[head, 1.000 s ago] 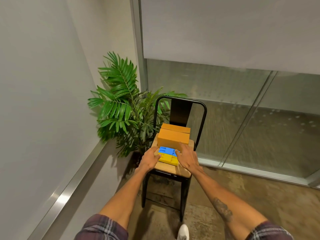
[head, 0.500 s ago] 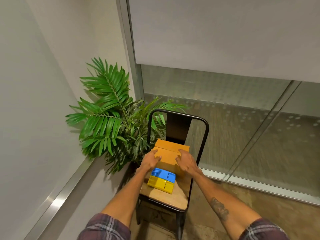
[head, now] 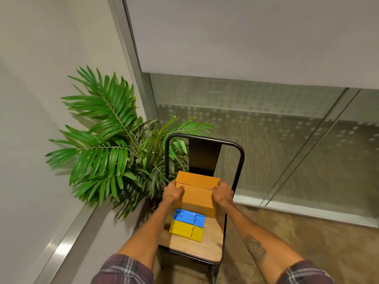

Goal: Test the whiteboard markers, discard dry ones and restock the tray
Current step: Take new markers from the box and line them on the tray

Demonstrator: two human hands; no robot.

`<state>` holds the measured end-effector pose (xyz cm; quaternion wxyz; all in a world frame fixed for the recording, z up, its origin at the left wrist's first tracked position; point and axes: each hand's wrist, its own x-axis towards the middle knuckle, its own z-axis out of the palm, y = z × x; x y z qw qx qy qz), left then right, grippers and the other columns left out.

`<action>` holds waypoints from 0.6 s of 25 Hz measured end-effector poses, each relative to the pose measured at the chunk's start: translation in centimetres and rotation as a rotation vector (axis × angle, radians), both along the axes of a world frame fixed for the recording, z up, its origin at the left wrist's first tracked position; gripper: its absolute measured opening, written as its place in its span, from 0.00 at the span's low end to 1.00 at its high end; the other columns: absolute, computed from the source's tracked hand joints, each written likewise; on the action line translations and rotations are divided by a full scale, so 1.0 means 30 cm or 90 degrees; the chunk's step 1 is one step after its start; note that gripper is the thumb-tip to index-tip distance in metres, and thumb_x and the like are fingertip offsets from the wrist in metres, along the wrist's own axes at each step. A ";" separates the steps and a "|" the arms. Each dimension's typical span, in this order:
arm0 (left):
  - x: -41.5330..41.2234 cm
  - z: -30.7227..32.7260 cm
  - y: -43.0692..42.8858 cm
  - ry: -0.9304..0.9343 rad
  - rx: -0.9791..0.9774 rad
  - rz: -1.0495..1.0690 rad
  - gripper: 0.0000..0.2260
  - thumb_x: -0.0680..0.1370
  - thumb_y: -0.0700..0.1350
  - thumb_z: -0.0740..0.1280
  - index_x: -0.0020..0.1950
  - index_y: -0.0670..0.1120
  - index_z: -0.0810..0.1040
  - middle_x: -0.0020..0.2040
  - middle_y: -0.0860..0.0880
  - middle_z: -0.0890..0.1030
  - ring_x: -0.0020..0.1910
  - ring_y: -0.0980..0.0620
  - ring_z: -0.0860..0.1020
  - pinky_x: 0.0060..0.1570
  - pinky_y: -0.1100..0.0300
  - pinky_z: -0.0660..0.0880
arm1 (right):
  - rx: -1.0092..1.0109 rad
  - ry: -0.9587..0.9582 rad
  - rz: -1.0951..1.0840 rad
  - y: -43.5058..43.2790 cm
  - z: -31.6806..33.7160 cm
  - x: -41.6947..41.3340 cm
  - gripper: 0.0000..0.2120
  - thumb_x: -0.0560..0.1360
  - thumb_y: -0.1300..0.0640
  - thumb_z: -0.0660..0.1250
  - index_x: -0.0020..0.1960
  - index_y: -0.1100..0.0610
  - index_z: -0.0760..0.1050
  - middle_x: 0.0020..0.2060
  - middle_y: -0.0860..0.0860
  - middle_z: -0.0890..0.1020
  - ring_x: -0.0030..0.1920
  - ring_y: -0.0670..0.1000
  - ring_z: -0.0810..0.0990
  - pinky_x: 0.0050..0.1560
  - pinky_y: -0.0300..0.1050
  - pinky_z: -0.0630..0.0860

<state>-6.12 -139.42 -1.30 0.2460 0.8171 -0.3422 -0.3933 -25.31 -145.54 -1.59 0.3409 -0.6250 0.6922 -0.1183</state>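
Orange cardboard box (head: 196, 193) at the chair seat's (head: 209, 245) twelve o'clock end, clasped at nine by left hand (head: 172, 191), at three by right hand (head: 223, 195), fingers curled over the edges. Stiff, probably light, smooth-sided; best gripped low on both flanks. Blue tray (head: 189, 217) and yellow tray (head: 186, 231) at six.

You have one chair (head: 205, 249) in front of you, and on its seat sit one orange cardboard box (head: 196, 193), one blue tray (head: 189, 217) and one yellow tray (head: 186, 231). Two hands show, your left hand (head: 172, 192) and right hand (head: 223, 195). One potted plant (head: 114, 144) stands by the chair's left edge.
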 end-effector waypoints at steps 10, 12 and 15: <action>0.058 -0.032 -0.002 0.130 -0.064 0.143 0.21 0.82 0.59 0.59 0.61 0.44 0.78 0.57 0.43 0.81 0.58 0.43 0.78 0.62 0.48 0.73 | -0.017 -0.079 -0.200 -0.018 -0.038 0.050 0.11 0.80 0.57 0.59 0.55 0.62 0.77 0.51 0.59 0.80 0.52 0.60 0.78 0.45 0.50 0.74; 0.071 -0.014 0.010 0.211 -0.100 0.191 0.20 0.82 0.60 0.58 0.44 0.47 0.79 0.41 0.48 0.81 0.41 0.49 0.78 0.45 0.54 0.74 | 0.002 -0.132 -0.252 -0.037 -0.048 0.045 0.12 0.80 0.55 0.60 0.56 0.61 0.76 0.52 0.59 0.80 0.53 0.60 0.78 0.49 0.52 0.74; 0.105 -0.009 0.018 0.298 -0.116 0.257 0.22 0.81 0.62 0.59 0.43 0.47 0.82 0.28 0.52 0.76 0.31 0.52 0.74 0.34 0.58 0.71 | 0.041 -0.258 -0.330 -0.072 -0.055 0.026 0.10 0.79 0.55 0.60 0.55 0.58 0.76 0.47 0.57 0.81 0.48 0.58 0.81 0.50 0.55 0.77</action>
